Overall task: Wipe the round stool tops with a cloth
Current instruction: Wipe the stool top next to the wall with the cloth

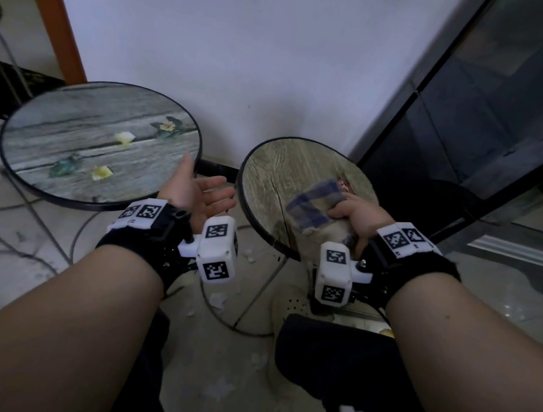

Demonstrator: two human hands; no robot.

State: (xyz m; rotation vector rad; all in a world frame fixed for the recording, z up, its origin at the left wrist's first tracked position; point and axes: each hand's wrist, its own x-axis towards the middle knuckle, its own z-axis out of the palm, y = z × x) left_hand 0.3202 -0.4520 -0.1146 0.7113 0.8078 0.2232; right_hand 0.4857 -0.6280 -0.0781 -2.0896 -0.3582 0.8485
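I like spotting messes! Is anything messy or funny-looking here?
Yes. Pale crumbs or scraps of paper litter the floor under the stools, and two yellowish bits lie on the left stool top, which the cloth hasn't reached.

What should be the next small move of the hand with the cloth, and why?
Probably sweep the blue checked cloth further across the right round wood-print stool top: the right hand holds it near the front edge, and the far side looks unwiped. The left hand hangs open.

Motion-blurred cloth (pixel 315 204), pattern unclear
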